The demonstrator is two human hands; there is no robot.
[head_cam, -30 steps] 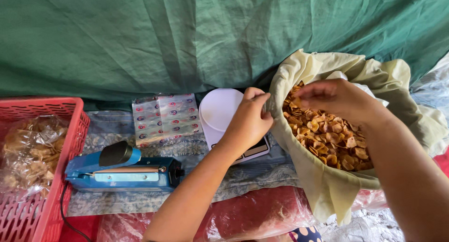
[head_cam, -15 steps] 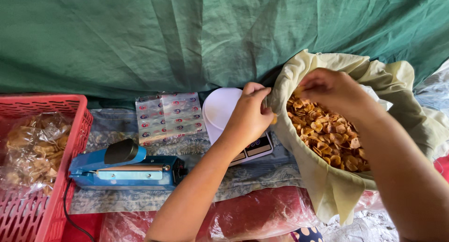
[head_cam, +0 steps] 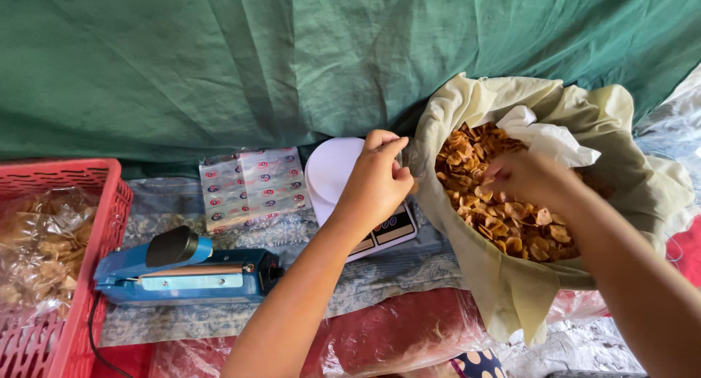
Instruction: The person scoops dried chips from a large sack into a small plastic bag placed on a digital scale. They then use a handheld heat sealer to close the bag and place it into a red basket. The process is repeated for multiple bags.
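Leftmost, a red basket (head_cam: 80, 224) held bagged chips, then a blue sealer (head_cam: 182, 276) lay before empty bags (head_cam: 252, 186). The left hand (head_cam: 376, 184) was curled over a white scale (head_cam: 336, 175), pinching the cloth (head_cam: 467, 104) rim. The right hand (head_cam: 529, 179) was cupped, fingers down among the chips (head_cam: 504, 221) inside the cloth-lined bowl.

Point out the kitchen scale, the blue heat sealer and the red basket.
kitchen scale (head_cam: 332, 175), head view, bare white platform.
blue heat sealer (head_cam: 191, 277), head view, middle of its arm.
red basket (head_cam: 109, 203), head view, right wall.
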